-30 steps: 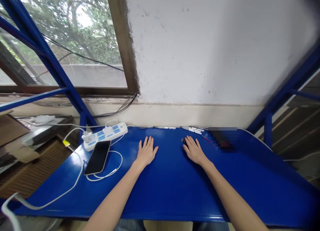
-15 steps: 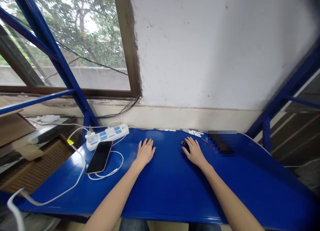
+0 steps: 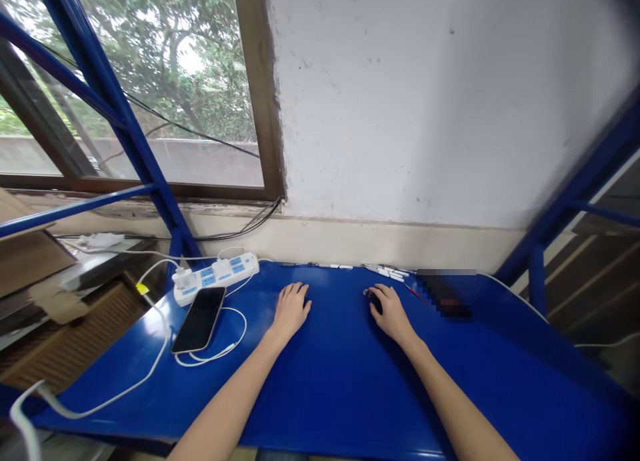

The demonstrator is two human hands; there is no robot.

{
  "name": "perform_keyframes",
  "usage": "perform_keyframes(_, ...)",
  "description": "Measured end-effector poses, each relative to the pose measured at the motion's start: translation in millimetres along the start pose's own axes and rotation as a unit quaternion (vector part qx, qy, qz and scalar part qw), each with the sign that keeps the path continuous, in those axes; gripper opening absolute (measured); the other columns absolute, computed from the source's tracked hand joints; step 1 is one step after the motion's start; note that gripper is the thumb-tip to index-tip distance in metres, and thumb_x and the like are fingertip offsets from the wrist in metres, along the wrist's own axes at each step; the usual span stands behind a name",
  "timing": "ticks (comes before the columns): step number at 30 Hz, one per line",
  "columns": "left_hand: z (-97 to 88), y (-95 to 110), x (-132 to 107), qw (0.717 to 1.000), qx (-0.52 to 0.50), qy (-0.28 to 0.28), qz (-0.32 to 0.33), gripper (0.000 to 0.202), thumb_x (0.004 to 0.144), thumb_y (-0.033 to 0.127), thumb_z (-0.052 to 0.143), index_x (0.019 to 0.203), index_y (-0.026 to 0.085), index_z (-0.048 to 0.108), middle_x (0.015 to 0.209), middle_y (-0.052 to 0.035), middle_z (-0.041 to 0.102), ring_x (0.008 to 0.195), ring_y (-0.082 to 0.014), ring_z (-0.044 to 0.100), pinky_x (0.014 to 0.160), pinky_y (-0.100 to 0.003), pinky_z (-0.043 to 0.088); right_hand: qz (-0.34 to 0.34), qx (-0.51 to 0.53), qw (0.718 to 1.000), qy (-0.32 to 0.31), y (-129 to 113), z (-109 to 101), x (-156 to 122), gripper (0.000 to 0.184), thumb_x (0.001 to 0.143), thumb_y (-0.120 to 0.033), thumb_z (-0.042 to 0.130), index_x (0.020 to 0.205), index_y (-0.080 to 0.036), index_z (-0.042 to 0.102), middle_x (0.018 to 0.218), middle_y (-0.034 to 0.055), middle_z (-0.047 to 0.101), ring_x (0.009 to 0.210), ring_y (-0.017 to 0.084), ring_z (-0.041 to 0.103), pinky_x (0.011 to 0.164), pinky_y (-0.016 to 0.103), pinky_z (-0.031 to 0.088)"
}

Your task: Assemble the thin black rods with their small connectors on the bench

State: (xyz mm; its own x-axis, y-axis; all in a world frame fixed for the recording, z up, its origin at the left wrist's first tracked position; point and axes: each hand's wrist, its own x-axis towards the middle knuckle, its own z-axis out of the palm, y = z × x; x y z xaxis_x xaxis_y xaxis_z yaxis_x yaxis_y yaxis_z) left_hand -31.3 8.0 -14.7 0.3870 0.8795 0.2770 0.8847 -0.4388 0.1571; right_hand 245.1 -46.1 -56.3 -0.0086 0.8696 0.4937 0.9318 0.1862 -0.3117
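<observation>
Both my hands rest palm down on a blue metal table [image 3: 340, 381]. My left hand [image 3: 291, 309] lies near the middle with its fingers slightly curled and nothing in it. My right hand [image 3: 390, 310] lies a little to the right, its fingertips curled around a small dark object [image 3: 375, 300] with short pins showing at its far side. I cannot make out what that object is.
A black phone [image 3: 200, 319] lies at the left on a white cable [image 3: 220, 344], beside a white and blue power strip [image 3: 216, 277]. Small white parts [image 3: 393, 271] line the table's back edge by the wall. Blue frame posts [image 3: 535, 274] stand at both sides.
Both hands' fingers have curled in from flat, and the right fingertips have closed onto the small dark object. The camera has tilted slightly.
</observation>
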Motion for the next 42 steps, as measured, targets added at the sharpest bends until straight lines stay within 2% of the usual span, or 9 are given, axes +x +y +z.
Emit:
perform_keyframes(2,-3.7,1,0,1.000,-0.005,0.012,0.000,0.032,0.087,0.021,0.048,0.117,0.017,0.058,0.118,-0.0103,0.059,0.112,-0.0260,0.052,0.096,-0.038,0.042,0.004,-0.003,1.000,0.003,-3,-4,1,0.034,0.083,-0.020,0.044,0.111,-0.016,0.062,0.118,0.0149,0.058,0.113,0.029,0.052,0.103,0.051,0.037)
perform_keyframes(5,-7.5,1,0,1.000,-0.013,0.015,-0.005,0.022,0.086,0.018,0.049,0.106,0.019,0.060,0.106,-0.0078,0.059,0.103,-0.0241,0.053,0.088,-0.035,0.044,0.033,-0.017,0.999,0.005,-6,-14,2,0.025,0.082,-0.019,0.047,0.099,-0.019,0.065,0.106,0.0122,0.061,0.100,0.028,0.054,0.089,0.044,0.045)
perform_keyframes(12,-3.0,0,0,0.999,-0.036,-0.001,0.003,0.015,0.085,0.012,0.049,0.094,0.019,0.059,0.097,-0.0059,0.059,0.096,-0.0226,0.053,0.083,-0.033,0.042,0.088,-0.071,0.994,-0.003,-5,-23,2,0.012,0.080,-0.017,0.053,0.083,-0.018,0.065,0.084,0.0090,0.060,0.086,0.026,0.051,0.076,0.037,0.040)
perform_keyframes(22,1.0,-2,3,0.999,-0.050,-0.006,0.007,0.014,0.084,0.008,0.049,0.083,0.019,0.058,0.089,-0.0056,0.060,0.088,-0.0210,0.054,0.082,-0.033,0.041,0.107,-0.083,0.990,-0.031,-9,-22,2,0.009,0.077,-0.013,0.057,0.084,-0.017,0.062,0.084,0.0068,0.060,0.082,0.023,0.049,0.073,0.031,0.034)
perform_keyframes(33,-4.5,-5,2,0.999,-0.044,0.016,-0.025,0.011,0.083,0.012,0.053,0.092,0.018,0.057,0.093,-0.0066,0.059,0.090,-0.0228,0.054,0.079,-0.033,0.041,0.111,-0.076,0.990,-0.032,-9,-22,1,0.010,0.077,-0.012,0.057,0.085,-0.016,0.061,0.084,0.0071,0.059,0.081,0.022,0.047,0.074,0.031,0.034)
perform_keyframes(42,-1.9,-8,2,0.999,-0.039,-0.010,-0.024,0.013,0.084,0.012,0.052,0.092,0.018,0.059,0.096,-0.0069,0.059,0.093,-0.0233,0.054,0.081,-0.033,0.041,0.102,-0.088,0.990,-0.028,-8,-20,-1,0.009,0.077,-0.013,0.056,0.083,-0.017,0.061,0.081,0.0065,0.059,0.080,0.022,0.047,0.073,0.031,0.035)
